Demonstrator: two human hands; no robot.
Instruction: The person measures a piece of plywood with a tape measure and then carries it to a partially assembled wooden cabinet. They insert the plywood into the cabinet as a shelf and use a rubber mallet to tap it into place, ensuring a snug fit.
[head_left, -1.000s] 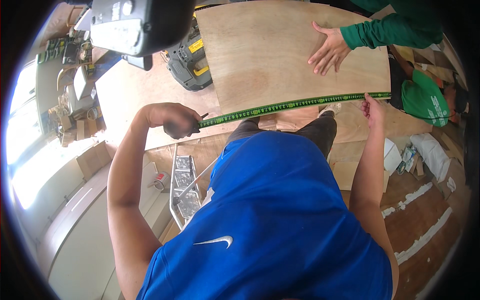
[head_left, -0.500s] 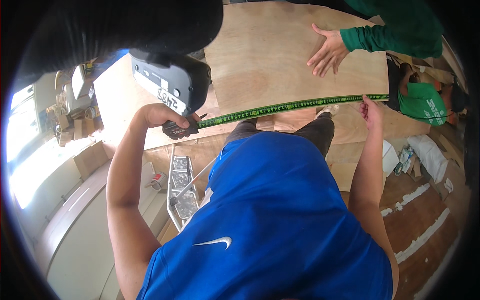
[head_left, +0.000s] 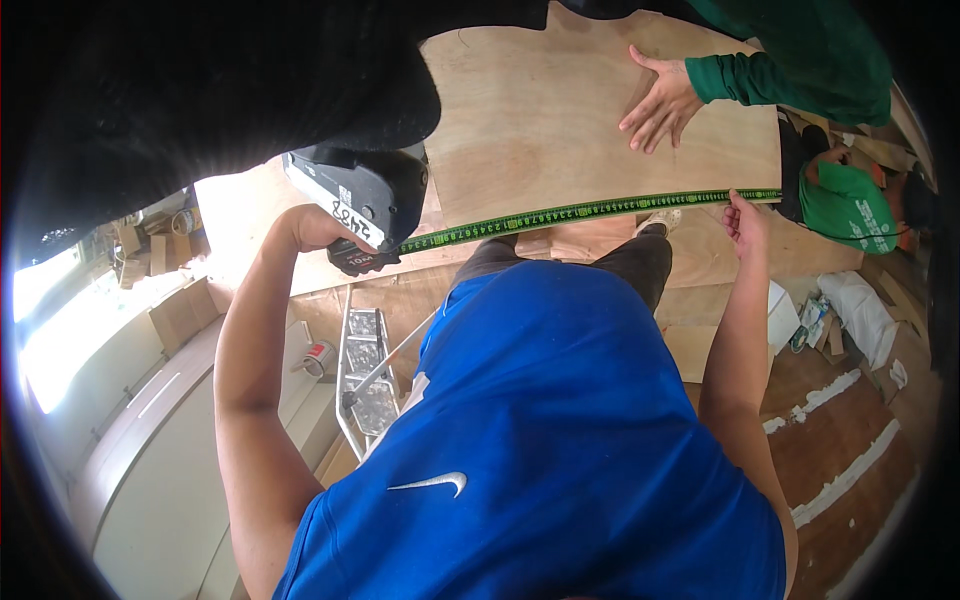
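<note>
Head view, only one here. Left hand (head_left: 318, 228) grips the tape measure (head_left: 362, 262), case sitting in the palm near the lower board (head_left: 240, 215). Fingers mostly hidden by a black device (head_left: 385, 190) with a white label, so exact finger layout can't be read.

Green-and-black blade (head_left: 580, 211) is out, running from the case to the right along the near edge of a plywood sheet (head_left: 540, 120). Far end sits at the sheet's right near corner. Right hand (head_left: 744, 220) pinches the blade just short of that end: thumb on top, other fingers curled underneath.

Sheet lies over the larger, pale lower board. Co-worker's hand (head_left: 663, 100), green sleeve (head_left: 740, 80), is spread out over the sheet near its right side; can't tell how hard it presses. Big dark shape (head_left: 250, 80) covers the upper left, too dark to identify.

Person's blue shirt (head_left: 550, 420) fills the lower middle. Stepladder (head_left: 366, 370) just left of it, paint can (head_left: 319, 358) near that. Right side: second person in a green shirt (head_left: 850, 208), white bag (head_left: 860, 318) near the brown floor (head_left: 800, 440).
</note>
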